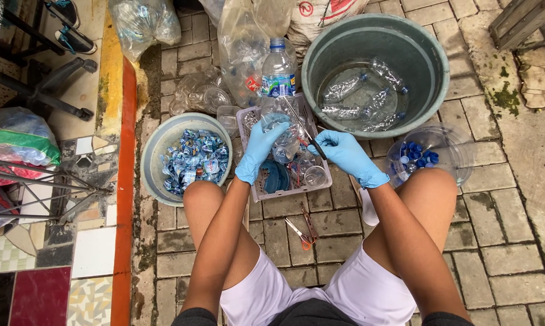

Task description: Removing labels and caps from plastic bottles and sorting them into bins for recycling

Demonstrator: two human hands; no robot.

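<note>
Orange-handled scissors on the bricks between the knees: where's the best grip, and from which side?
Take the scissors by the orange handle loops, the end nearer the body. They lie flat on the paving, blades pointing away toward the basket, so come straight down from above.

left hand [261, 147]: covered by a thin, light blue disposable glove, snug on the fingers, lightly wrinkled over the palm.
right hand [347, 154]: the same kind of light blue glove, creased across the back.
glove cuffs: each ends at the wrist in a slightly loose, rolled-looking edge.
forearms: bare, no sleeves reach them, no watch or bands show.
shorts [369, 290]: white or very pale lilac, soft cloth, short legs that end high on the thighs, with folds at the hems.
top [312, 314]: dark grey or black cloth, only a strip shows at the bottom edge.
knees and lower thighs: bare.
</note>
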